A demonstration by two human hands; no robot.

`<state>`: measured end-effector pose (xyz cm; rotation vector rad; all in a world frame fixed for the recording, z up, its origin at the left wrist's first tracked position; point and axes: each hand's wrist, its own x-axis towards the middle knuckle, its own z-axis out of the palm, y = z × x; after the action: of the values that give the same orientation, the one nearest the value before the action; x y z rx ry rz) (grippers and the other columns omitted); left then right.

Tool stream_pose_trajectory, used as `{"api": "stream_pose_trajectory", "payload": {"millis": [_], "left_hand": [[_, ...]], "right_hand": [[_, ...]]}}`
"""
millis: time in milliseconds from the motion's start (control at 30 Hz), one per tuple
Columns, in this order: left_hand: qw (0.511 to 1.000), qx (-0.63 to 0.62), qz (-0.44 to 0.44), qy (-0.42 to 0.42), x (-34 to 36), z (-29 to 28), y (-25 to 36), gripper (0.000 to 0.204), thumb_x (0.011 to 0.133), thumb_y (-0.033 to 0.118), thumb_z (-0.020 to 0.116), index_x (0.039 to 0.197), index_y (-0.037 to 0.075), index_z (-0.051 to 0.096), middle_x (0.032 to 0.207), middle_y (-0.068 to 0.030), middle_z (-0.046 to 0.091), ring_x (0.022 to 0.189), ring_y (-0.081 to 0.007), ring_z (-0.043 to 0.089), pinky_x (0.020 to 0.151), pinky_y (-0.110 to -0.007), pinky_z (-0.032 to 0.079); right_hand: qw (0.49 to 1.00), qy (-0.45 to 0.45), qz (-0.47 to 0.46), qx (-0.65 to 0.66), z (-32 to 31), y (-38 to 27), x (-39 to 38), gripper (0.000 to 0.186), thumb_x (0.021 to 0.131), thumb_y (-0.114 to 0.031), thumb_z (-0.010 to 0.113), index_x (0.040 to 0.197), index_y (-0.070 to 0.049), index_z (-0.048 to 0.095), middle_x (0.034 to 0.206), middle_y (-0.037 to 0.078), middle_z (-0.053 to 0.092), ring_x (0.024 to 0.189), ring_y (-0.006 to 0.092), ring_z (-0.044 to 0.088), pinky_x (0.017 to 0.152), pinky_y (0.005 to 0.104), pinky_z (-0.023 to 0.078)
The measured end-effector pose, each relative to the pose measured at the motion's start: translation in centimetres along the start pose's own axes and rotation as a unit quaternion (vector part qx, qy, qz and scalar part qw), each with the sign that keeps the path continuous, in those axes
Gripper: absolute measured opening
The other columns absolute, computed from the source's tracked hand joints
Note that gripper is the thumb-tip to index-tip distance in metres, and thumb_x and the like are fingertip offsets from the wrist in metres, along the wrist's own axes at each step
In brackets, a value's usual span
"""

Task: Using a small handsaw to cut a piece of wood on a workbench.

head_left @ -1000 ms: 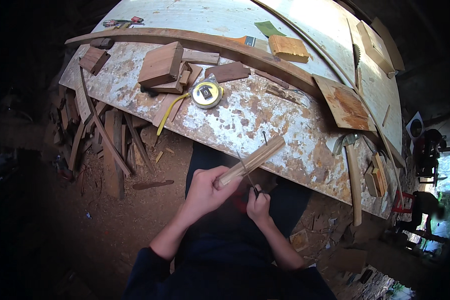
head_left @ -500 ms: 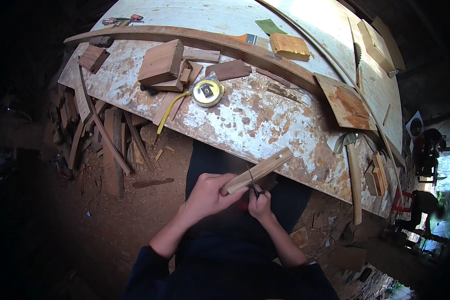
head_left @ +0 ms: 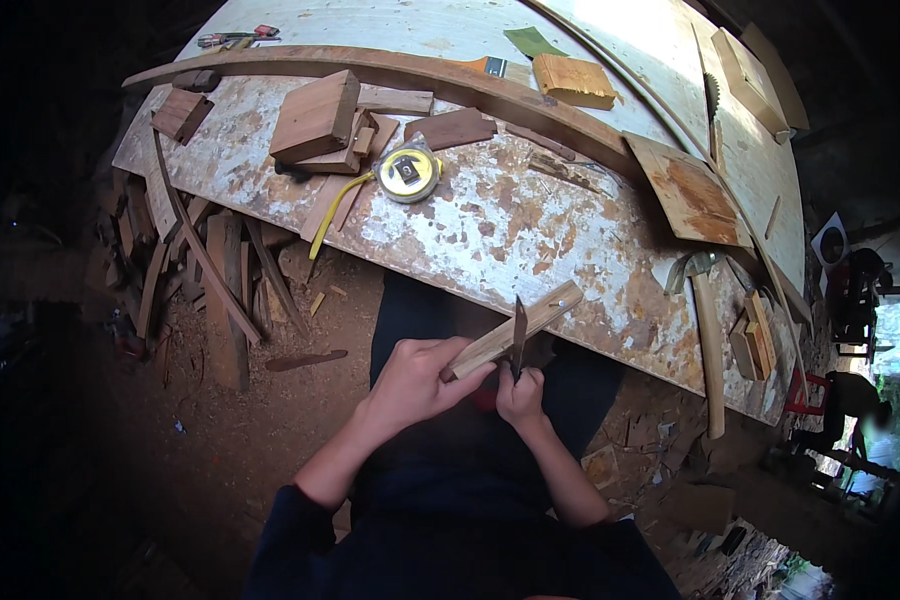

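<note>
My left hand [head_left: 417,380] is closed around the near end of a short squared wooden stick [head_left: 548,311]. The stick slants up to the right, and its far end reaches over the edge of the workbench [head_left: 450,245]; whether it rests there I cannot tell. In my right hand [head_left: 521,397] is a knife [head_left: 519,328] with a dark, narrow, pointed blade. Its blade stands upright across the middle of the stick, tip toward the bench. My fingers hide most of its handle.
On the bench lie a yellow tape measure [head_left: 408,172], wood blocks [head_left: 317,118], a long curved beam [head_left: 390,75], a thin board [head_left: 685,190] and a hammer [head_left: 707,340]. Wood scraps [head_left: 225,300] lean at the left. A person [head_left: 850,410] is far right.
The knife blade has turned from slanting left to nearly upright, showing more of its flat side. The stick and my left hand have barely shifted; the whole view has moved slightly.
</note>
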<state>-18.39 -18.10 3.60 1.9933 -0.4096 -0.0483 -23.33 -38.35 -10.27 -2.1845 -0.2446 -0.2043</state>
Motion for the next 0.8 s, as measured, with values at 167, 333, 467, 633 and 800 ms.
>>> {"api": "stream_pose_trajectory", "payload": {"millis": [167, 333, 467, 633, 800], "left_hand": [[1.0, 0.016, -0.009, 0.001, -0.8, 0.1, -0.3, 0.025, 0.085, 0.017, 0.081, 0.101, -0.001, 0.074, 0.063, -0.0098, 0.063, 0.048, -0.0161, 0.06, 0.048, -0.029, 0.046], [0.999, -0.013, -0.032, -0.011, -0.5, 0.2, -1.1, 0.026, 0.085, 0.016, 0.08, 0.105, 0.0, 0.074, 0.067, -0.012, 0.065, 0.049, -0.0159, 0.061, 0.049, -0.028, 0.047], [0.999, -0.006, -0.034, -0.036, 0.1, -0.6, -0.8, 0.025, 0.087, 0.015, 0.078, 0.107, 0.0, 0.072, 0.066, -0.013, 0.063, 0.052, -0.02, 0.062, 0.05, -0.032, 0.046], [1.0, 0.012, 0.004, 0.011, -0.7, 0.3, -1.5, 0.023, 0.089, 0.014, 0.077, 0.104, 0.0, 0.068, 0.069, -0.0148, 0.063, 0.055, -0.0278, 0.063, 0.052, -0.035, 0.046], [1.0, 0.026, -0.005, 0.001, -0.4, 0.1, -1.3, 0.021, 0.089, 0.014, 0.076, 0.1, -0.001, 0.067, 0.071, -0.0158, 0.063, 0.057, -0.0301, 0.064, 0.053, -0.036, 0.047]], "right_hand": [[0.999, -0.006, -0.009, 0.03, -1.5, -2.2, 1.8, 0.011, 0.09, -0.003, 0.061, 0.08, 0.003, 0.061, 0.064, 0.022, 0.06, 0.059, 0.0439, 0.063, 0.055, 0.0509, 0.048], [0.999, -0.036, -0.015, 0.036, -0.6, -0.2, 0.9, 0.007, 0.09, -0.003, 0.062, 0.085, 0.001, 0.06, 0.063, 0.022, 0.059, 0.061, 0.0444, 0.063, 0.054, 0.0507, 0.049], [0.999, -0.053, -0.008, -0.002, -0.6, 0.1, 0.3, 0.006, 0.091, -0.004, 0.061, 0.087, 0.001, 0.06, 0.063, 0.024, 0.058, 0.063, 0.0461, 0.063, 0.055, 0.0519, 0.048], [0.997, -0.052, 0.039, 0.048, -0.8, -1.2, 0.7, 0.008, 0.093, -0.005, 0.061, 0.088, 0.001, 0.061, 0.064, 0.024, 0.058, 0.063, 0.0467, 0.062, 0.055, 0.0529, 0.047], [0.999, -0.024, 0.038, 0.01, 0.0, -0.5, -0.2, 0.009, 0.094, -0.006, 0.06, 0.088, 0.001, 0.062, 0.067, 0.025, 0.06, 0.064, 0.0463, 0.063, 0.057, 0.0529, 0.048]]}}
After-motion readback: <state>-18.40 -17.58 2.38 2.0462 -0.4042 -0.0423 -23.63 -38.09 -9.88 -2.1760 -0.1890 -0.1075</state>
